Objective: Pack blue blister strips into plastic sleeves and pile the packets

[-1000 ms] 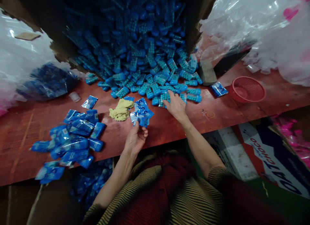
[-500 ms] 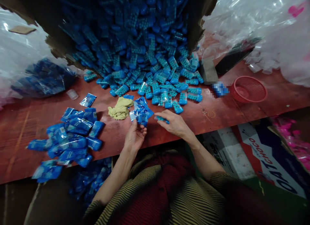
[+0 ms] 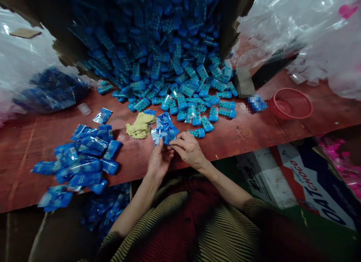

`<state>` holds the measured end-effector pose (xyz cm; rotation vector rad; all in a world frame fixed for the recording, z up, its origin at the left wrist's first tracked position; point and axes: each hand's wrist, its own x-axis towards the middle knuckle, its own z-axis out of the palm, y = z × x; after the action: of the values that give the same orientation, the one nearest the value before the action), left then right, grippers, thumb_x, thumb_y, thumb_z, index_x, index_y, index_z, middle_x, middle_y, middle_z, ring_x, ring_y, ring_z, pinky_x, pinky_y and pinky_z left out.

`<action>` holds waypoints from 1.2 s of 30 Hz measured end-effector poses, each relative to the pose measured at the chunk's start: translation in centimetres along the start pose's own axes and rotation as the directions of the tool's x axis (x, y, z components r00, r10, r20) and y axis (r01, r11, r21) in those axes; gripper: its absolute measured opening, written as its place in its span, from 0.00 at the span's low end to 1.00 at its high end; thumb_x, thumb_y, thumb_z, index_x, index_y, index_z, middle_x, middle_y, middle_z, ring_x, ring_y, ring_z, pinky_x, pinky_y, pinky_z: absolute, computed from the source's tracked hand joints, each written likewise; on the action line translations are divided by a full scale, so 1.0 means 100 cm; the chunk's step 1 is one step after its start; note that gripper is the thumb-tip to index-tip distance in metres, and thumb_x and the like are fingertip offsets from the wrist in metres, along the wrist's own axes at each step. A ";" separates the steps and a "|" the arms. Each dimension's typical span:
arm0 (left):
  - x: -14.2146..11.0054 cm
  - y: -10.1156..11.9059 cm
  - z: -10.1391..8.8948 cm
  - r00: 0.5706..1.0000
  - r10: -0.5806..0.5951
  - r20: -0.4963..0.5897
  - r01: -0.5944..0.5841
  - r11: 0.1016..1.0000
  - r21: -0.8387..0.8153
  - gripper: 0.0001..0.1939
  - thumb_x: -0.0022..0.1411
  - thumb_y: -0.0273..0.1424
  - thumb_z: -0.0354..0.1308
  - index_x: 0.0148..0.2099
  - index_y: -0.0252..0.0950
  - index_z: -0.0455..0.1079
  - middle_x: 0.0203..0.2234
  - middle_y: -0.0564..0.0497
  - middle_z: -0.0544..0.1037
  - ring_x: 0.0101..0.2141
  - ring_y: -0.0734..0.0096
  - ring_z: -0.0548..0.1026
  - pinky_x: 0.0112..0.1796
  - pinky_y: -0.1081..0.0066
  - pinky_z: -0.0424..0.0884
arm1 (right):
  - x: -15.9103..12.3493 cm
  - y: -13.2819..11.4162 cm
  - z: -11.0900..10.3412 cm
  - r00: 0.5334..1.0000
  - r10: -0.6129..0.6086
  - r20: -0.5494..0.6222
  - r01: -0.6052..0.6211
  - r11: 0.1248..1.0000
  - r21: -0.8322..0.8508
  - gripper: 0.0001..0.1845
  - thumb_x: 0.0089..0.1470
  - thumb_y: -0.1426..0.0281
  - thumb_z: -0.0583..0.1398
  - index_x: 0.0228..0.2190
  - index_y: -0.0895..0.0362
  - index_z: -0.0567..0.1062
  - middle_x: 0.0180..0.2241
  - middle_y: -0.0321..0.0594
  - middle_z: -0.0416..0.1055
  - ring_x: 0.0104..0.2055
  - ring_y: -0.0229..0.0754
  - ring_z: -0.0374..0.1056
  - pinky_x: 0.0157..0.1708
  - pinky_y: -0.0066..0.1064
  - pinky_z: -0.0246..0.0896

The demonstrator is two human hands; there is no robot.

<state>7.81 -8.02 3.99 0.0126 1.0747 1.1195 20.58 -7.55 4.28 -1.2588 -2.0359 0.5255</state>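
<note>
My left hand (image 3: 160,159) is closed on the edge of a shiny blue plastic packet (image 3: 169,139) at the front of a small heap of flat blue packets (image 3: 164,125). My right hand (image 3: 189,149) meets it there, thumb and fingers pinched at the same packet's edge; the fingertips partly hide it. Just beyond the right knuckles lies a small clear container of blue balls with a blue cap (image 3: 198,133). A crumpled yellow cloth (image 3: 138,126) sits left of the heap.
A large pile of similar containers (image 3: 180,90) spills from a torn cardboard box (image 3: 242,13). Filled blue packets (image 3: 84,156) lie at the left, some at the table edge. A red plastic basket (image 3: 291,104) stands right. Clear bags (image 3: 282,13) flank the red table (image 3: 225,141).
My right hand has moved left from the capped container to my left hand and pinches at the packet. The container now lies on the table, out of my fingers.
</note>
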 end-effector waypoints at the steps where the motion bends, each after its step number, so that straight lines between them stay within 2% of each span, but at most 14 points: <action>1: -0.001 0.000 0.000 1.000 -0.004 0.000 0.004 1.000 0.004 0.12 0.58 0.37 0.59 0.29 0.33 0.68 0.16 0.54 0.72 0.17 0.79 0.70 0.19 0.79 0.66 | -0.001 0.002 0.001 1.000 -0.020 -0.014 0.020 1.000 -0.006 0.13 0.60 0.67 0.54 0.36 0.54 0.78 0.31 0.41 0.67 0.36 0.41 0.60 0.39 0.34 0.54; 5: -0.005 0.000 0.001 1.000 0.002 0.008 -0.002 1.000 0.011 0.10 0.57 0.36 0.60 0.32 0.33 0.69 0.18 0.55 0.73 0.18 0.79 0.71 0.20 0.79 0.67 | -0.006 0.009 0.001 0.995 -0.095 -0.037 0.093 0.994 -0.066 0.13 0.59 0.64 0.56 0.36 0.55 0.78 0.31 0.42 0.67 0.34 0.42 0.58 0.37 0.35 0.53; 9: -0.007 0.002 0.002 1.000 0.014 -0.014 -0.014 1.000 0.016 0.11 0.61 0.34 0.55 0.30 0.33 0.68 0.17 0.54 0.73 0.19 0.77 0.71 0.22 0.78 0.69 | -0.012 0.015 -0.009 0.982 -0.187 0.022 0.187 0.982 0.012 0.14 0.59 0.62 0.55 0.34 0.54 0.78 0.32 0.40 0.68 0.36 0.41 0.61 0.39 0.35 0.54; 11: -0.006 0.004 0.002 0.999 0.001 -0.047 0.001 1.000 0.031 0.12 0.61 0.34 0.55 0.29 0.33 0.68 0.16 0.53 0.72 0.19 0.76 0.72 0.22 0.77 0.69 | -0.014 0.020 -0.017 0.981 -0.188 0.043 0.188 0.982 0.008 0.13 0.59 0.63 0.55 0.34 0.53 0.78 0.32 0.40 0.69 0.37 0.40 0.62 0.39 0.34 0.55; 14: -0.004 0.006 0.003 0.995 -0.024 -0.095 0.028 0.999 0.042 0.12 0.61 0.35 0.55 0.28 0.33 0.67 0.16 0.53 0.72 0.19 0.74 0.73 0.22 0.76 0.69 | -0.015 0.032 -0.031 1.000 -0.017 0.014 0.019 0.982 -0.188 0.13 0.59 0.66 0.55 0.42 0.54 0.76 0.37 0.44 0.70 0.40 0.44 0.62 0.40 0.36 0.56; 16: -0.003 0.006 0.002 0.994 -0.036 -0.105 0.040 0.999 0.030 0.13 0.62 0.35 0.54 0.28 0.33 0.67 0.16 0.52 0.72 0.19 0.73 0.73 0.22 0.76 0.69 | -0.014 0.038 -0.036 0.990 0.136 0.029 -0.117 0.924 -0.364 0.14 0.58 0.67 0.56 0.45 0.55 0.74 0.42 0.47 0.69 0.42 0.48 0.61 0.39 0.38 0.55; 18: -0.003 0.006 0.001 0.994 -0.050 -0.095 0.052 0.999 0.017 0.13 0.63 0.35 0.52 0.28 0.33 0.66 0.16 0.52 0.72 0.19 0.73 0.73 0.22 0.75 0.70 | -0.013 0.043 -0.039 0.966 0.248 0.078 -0.181 0.857 -0.483 0.14 0.58 0.68 0.56 0.45 0.54 0.74 0.44 0.49 0.68 0.43 0.50 0.60 0.37 0.38 0.54; 20: -0.003 0.006 -0.001 0.994 -0.061 -0.090 0.062 0.998 0.007 0.14 0.63 0.35 0.52 0.28 0.33 0.66 0.16 0.52 0.72 0.19 0.73 0.73 0.21 0.75 0.70 | -0.013 0.045 -0.039 0.949 0.291 0.120 -0.187 0.828 -0.529 0.14 0.59 0.68 0.54 0.44 0.53 0.75 0.44 0.48 0.68 0.42 0.51 0.60 0.35 0.38 0.53; 24: -0.002 0.007 -0.002 0.990 -0.096 -0.103 0.097 0.995 0.003 0.15 0.65 0.34 0.50 0.27 0.33 0.66 0.16 0.52 0.71 0.18 0.74 0.73 0.21 0.75 0.70 | -0.014 0.050 -0.037 0.957 0.258 0.130 -0.150 0.828 -0.540 0.14 0.57 0.68 0.56 0.46 0.50 0.74 0.46 0.47 0.68 0.44 0.51 0.59 0.36 0.38 0.51; 28: -0.001 0.005 0.000 0.988 -0.106 -0.111 0.107 0.994 0.005 0.16 0.66 0.34 0.48 0.27 0.33 0.66 0.15 0.53 0.71 0.18 0.75 0.72 0.21 0.76 0.69 | -0.016 0.058 -0.034 0.970 0.200 0.135 -0.104 0.851 -0.515 0.16 0.56 0.70 0.57 0.47 0.51 0.73 0.44 0.46 0.70 0.44 0.51 0.60 0.37 0.38 0.52; 31: 0.000 0.004 0.001 0.988 -0.092 -0.127 0.093 0.996 0.006 0.16 0.65 0.34 0.48 0.27 0.33 0.65 0.15 0.53 0.71 0.18 0.75 0.72 0.21 0.76 0.69 | -0.015 0.063 -0.028 0.984 0.136 0.116 -0.068 0.887 -0.457 0.16 0.57 0.67 0.56 0.47 0.54 0.73 0.40 0.47 0.71 0.42 0.50 0.61 0.39 0.39 0.53; 33: 0.000 0.004 0.000 0.988 -0.075 -0.134 0.077 0.997 0.014 0.15 0.65 0.34 0.48 0.27 0.33 0.66 0.15 0.53 0.71 0.17 0.75 0.72 0.21 0.76 0.69 | -0.013 0.061 -0.026 0.993 0.108 0.055 -0.084 0.938 -0.337 0.15 0.57 0.67 0.56 0.45 0.57 0.73 0.39 0.47 0.71 0.41 0.49 0.63 0.41 0.40 0.55; 36: 0.000 0.004 0.000 0.991 -0.050 -0.126 0.054 0.998 0.029 0.14 0.64 0.34 0.50 0.28 0.33 0.66 0.14 0.53 0.70 0.17 0.76 0.72 0.20 0.77 0.69 | -0.011 0.047 -0.031 0.994 0.108 -0.017 -0.108 0.994 0.020 0.13 0.56 0.68 0.57 0.43 0.57 0.73 0.39 0.44 0.72 0.42 0.44 0.66 0.42 0.36 0.60</action>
<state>7.54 -7.85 4.17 -0.0606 1.1988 1.0664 26.05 -6.40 3.02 -1.3634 -1.9517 0.5803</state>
